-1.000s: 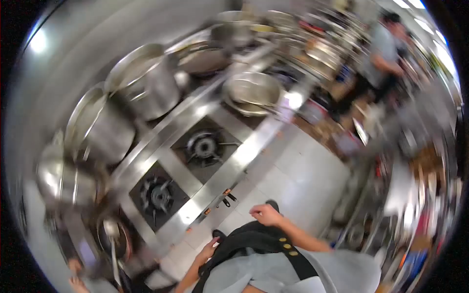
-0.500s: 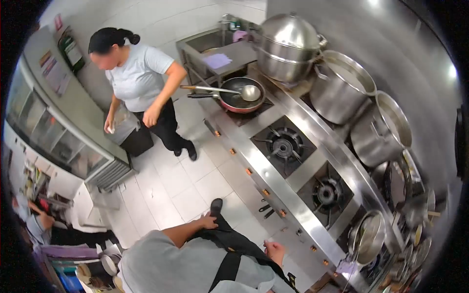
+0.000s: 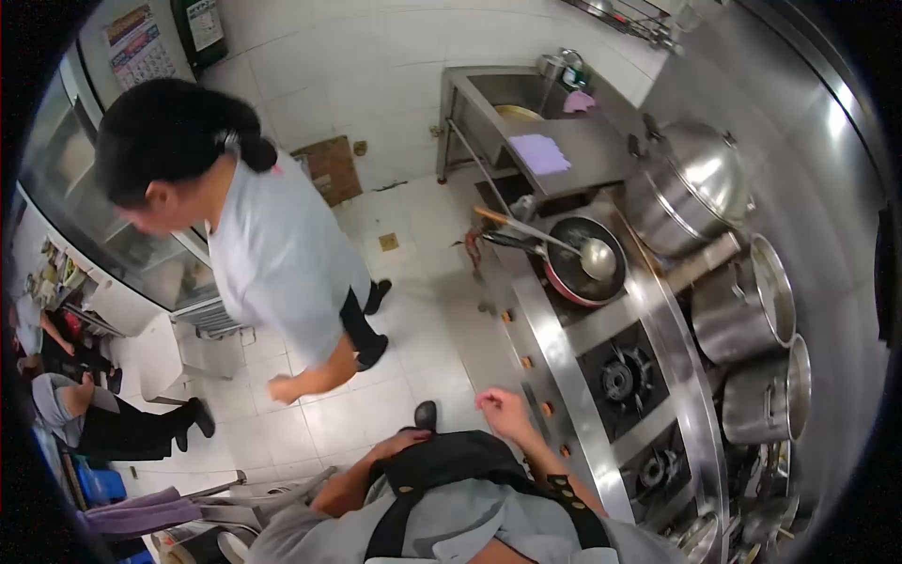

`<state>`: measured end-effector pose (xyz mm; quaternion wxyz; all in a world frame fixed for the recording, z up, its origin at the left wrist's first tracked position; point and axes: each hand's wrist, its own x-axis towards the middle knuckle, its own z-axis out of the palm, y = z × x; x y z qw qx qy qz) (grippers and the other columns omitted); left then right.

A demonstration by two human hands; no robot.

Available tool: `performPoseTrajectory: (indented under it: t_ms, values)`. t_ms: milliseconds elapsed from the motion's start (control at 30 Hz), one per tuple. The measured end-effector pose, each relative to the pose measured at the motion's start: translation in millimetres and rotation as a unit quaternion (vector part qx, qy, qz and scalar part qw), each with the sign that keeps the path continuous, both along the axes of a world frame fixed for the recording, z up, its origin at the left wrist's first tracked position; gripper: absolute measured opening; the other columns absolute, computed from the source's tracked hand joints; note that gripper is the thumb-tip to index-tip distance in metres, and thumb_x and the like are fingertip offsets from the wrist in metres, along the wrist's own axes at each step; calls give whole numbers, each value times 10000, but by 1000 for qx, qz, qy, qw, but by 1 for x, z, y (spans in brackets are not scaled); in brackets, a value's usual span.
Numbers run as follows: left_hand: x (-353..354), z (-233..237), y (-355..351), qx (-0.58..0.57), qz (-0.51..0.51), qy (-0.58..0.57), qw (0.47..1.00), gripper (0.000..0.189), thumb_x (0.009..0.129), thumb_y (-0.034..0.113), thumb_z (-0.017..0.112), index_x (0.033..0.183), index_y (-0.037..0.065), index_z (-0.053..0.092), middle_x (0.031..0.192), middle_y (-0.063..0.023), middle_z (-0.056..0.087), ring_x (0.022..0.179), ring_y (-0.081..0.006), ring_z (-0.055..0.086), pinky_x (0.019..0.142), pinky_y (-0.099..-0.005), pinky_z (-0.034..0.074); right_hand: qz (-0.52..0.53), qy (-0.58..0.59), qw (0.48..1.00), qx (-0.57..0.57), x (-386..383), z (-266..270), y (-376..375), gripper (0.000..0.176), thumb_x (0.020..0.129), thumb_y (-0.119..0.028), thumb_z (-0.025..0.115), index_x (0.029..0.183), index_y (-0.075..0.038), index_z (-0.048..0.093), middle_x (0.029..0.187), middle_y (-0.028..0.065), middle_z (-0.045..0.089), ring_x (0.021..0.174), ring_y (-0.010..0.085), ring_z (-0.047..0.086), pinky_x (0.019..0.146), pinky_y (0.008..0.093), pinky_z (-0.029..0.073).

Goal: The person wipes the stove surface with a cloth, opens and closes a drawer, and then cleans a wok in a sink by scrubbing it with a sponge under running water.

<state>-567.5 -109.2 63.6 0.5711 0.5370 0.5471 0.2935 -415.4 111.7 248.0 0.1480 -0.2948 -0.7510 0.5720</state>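
As the wearer stands beside the stove (image 3: 583,399): both hands are out ahead of the body, well apart from the cookware.
Right hand (image 3: 507,414): nearer of the two to the stove, whose front edge lies just beside it on the right, with a gap between; the fingers are bent inward, no tool shows in them, and I cannot tell whether they pinch something small.
Left hand (image 3: 402,442): low at the black apron (image 3: 456,458), apparently resting on it; the fingers are too foreshortened to tell whether they are clenched or slack.
Frying pan (image 3: 568,274): on the stove, ahead of the right hand and to its right; its dark handle juts out over the front edge.
Ladle (image 3: 598,259): bowl inside the pan, shaft across the rim; its long axis slants from the bowl, right and nearer, to the grip end, left and farther out, almost straight ahead of the right hand but beyond its fingers.
Bare burner (image 3: 618,380): on the wearer's side of the pan.
Back row: a lidded pot (image 3: 691,188) and two tall stockpots stand behind the burners.
Co-worker (image 3: 282,254): ahead on the left, turned away, one arm reaching down over the tiled floor.
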Motion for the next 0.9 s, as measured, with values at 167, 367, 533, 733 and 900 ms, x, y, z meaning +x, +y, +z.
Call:
performPoseTrajectory:
  t_ms: [167, 367, 533, 733, 900]
  values:
    - [-21, -91, -102, -28, 258, -242, 935, 470, 834, 266, 502, 1216, -5, 457, 1145, -42, 545, 982, -134, 517, 867, -289, 405, -25, 119, 980, 154, -137, 36, 65, 153, 730, 87, 493, 778, -25, 584, 796, 60, 603, 689, 119, 574, 529, 205, 459]
    - [-89, -35, -91, -346, 470, -296, 756, 437, 821, 267, 517, 1178, 19, 476, 1124, -48, 542, 946, -183, 536, 693, -323, 432, 54, 155, 986, -36, -239, 4, 148, 270, 751, 93, 357, 920, -40, 521, 682, 44, 537, 574, 111, 510, 524, 228, 421]
    - [-240, -8, 13, -372, 475, -238, 761, 410, 809, 268, 531, 1147, 39, 492, 1107, -52, 539, 917, -224, 552, 548, -352, 453, -31, 255, 923, -287, -297, 37, 245, 305, 783, 39, 458, 1070, -64, 451, 624, 28, 511, 519, 116, 512, 465, 221, 407]
    - [-450, 127, 230, -395, 438, -118, 799, 377, 795, 269, 546, 1110, 63, 511, 1087, -58, 536, 881, -273, 572, 374, -386, 480, -274, 224, 925, -141, -353, 68, 408, 243, 824, -17, 511, 1065, -40, 494, 700, 40, 528, 561, 118, 552, 463, 220, 424]
    - [-562, 142, 362, -292, 423, -121, 849, 493, 828, 276, 544, 1224, 29, 384, 1027, -119, 566, 692, -215, 604, 469, -342, 507, -396, 200, 891, -99, -377, 109, 474, 115, 825, -17, 538, 935, 13, 553, 768, 56, 580, 612, 133, 577, 479, 228, 435]
